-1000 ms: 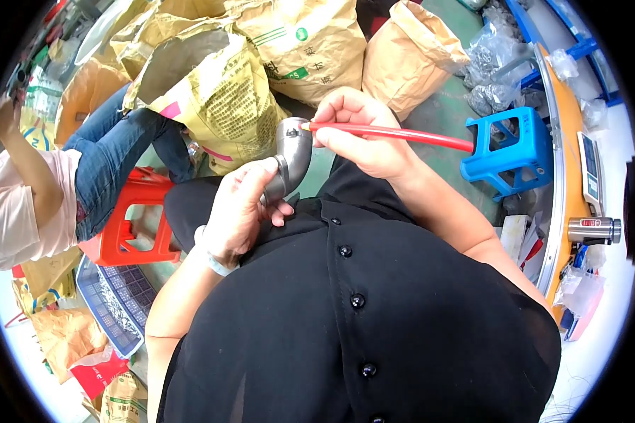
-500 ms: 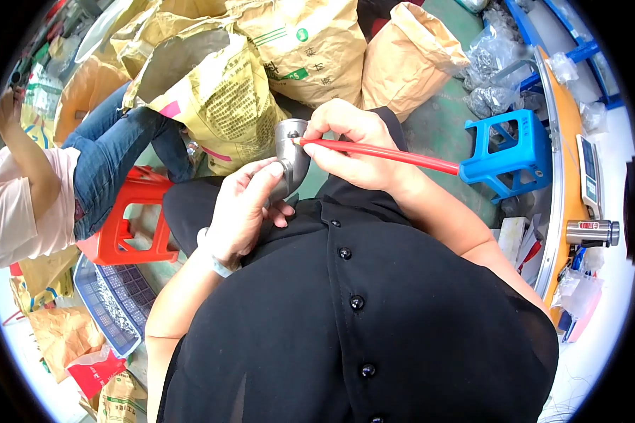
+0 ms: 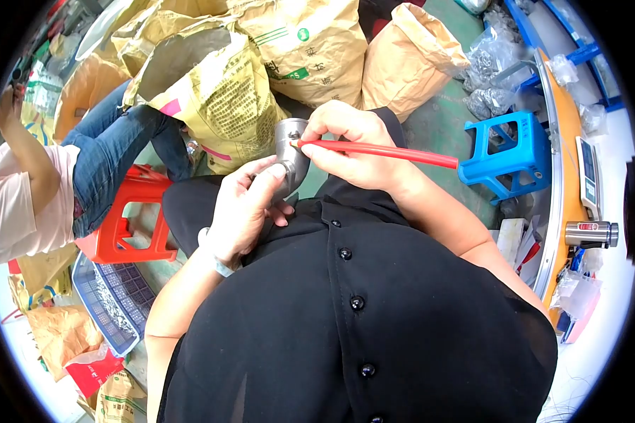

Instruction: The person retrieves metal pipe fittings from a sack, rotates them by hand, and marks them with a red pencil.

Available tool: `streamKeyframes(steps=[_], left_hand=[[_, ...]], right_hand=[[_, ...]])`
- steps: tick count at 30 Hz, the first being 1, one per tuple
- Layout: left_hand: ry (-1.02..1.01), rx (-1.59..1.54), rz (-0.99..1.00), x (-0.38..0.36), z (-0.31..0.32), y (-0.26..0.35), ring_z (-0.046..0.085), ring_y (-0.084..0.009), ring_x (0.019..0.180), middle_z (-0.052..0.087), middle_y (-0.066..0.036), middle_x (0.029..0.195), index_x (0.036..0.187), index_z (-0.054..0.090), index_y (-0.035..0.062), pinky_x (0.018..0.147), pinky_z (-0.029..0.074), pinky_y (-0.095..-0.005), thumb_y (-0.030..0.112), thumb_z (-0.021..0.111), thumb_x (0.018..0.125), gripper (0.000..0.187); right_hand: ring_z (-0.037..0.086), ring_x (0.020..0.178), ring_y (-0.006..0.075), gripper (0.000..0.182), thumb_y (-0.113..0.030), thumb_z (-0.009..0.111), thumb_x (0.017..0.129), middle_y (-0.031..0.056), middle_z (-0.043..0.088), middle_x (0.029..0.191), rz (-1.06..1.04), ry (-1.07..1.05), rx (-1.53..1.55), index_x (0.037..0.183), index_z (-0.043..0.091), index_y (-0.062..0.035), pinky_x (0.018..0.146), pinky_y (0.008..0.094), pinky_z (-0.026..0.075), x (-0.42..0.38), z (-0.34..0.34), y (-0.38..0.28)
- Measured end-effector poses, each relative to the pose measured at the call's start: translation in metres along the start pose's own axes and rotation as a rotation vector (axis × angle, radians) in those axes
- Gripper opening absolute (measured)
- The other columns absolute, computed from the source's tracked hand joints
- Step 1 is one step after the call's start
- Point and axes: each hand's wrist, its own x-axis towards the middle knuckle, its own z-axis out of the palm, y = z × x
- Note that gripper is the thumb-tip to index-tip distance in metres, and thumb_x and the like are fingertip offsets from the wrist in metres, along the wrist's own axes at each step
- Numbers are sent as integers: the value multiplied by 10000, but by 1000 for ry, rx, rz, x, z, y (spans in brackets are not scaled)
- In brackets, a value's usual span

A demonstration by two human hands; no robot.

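My left hand (image 3: 245,206) is closed round the lower end of a grey metal pipe elbow (image 3: 289,154), thumb pressed on its side. The elbow's upper opening faces up and away from me, over my lap. In a pinch between thumb and fingers, my right hand (image 3: 351,142) grips a long red rod (image 3: 395,151) with a narrow tip. That tip lies at a small dark spot on the elbow's wall, just below the rim. The rod's back end sticks out to the right, past my wrist.
Large paper sacks (image 3: 219,99) stand ahead. To the right are a blue stool (image 3: 508,151) and a bench with a scale (image 3: 587,176) and a steel flask (image 3: 591,234). At left, a person in jeans (image 3: 123,144) sits by a red stool (image 3: 120,225); blue baskets (image 3: 106,303) hold small metal parts.
The red rod's tip has shifted very slightly down along the elbow, and its back end has dipped or tilted a little. Both hands keep nearly the same place and hold.
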Motion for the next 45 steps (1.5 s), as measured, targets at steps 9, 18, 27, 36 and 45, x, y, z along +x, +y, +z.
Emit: streamKeyframes(steps=[9, 18, 27, 36, 45], left_hand=[[8, -11, 6, -2, 0, 0, 558, -110, 546, 578, -108, 904, 1208, 429, -68, 449, 453, -193, 234, 565, 849, 488], [-1, -36, 10, -1, -1, -2, 566, -114, 550, 577, -98, 884, 1191, 451, -57, 445, 454, -190, 221, 542, 863, 439], [-41, -176, 11, -1, -7, -3, 575, -141, 551, 601, -86, 845, 1051, 528, -16, 445, 445, -216, 307, 485, 891, 363], [-169, -552, -94, 9, -20, -10, 545, -186, 532, 622, -163, 891, 1065, 525, -9, 416, 387, -220, 377, 396, 871, 450], [-278, -568, 44, 18, -31, -18, 396, -154, 488, 588, -219, 944, 1155, 463, -53, 464, 345, -233, 397, 342, 790, 592]], right_hand=[[550, 719, 130, 87, -12, 603, 727, 70, 573, 804, 68, -40, 55, 806, 570, -3, 629, 244, 438, -3, -5, -1], [559, 717, 138, 77, -8, 608, 735, 78, 567, 780, 16, 0, -13, 784, 548, -5, 633, 241, 447, -3, -1, 1], [525, 782, 77, 75, 11, 562, 806, 46, 593, 851, 292, 39, 239, 878, 543, 11, 684, 226, 439, -6, -7, -2], [521, 710, 50, 101, 6, 579, 799, 53, 605, 851, 376, 80, 493, 898, 560, 23, 623, 196, 426, -3, -12, -13], [569, 821, 129, 88, 28, 568, 787, 94, 595, 878, 297, 1, 441, 872, 545, 19, 746, 266, 460, -3, -10, -25]])
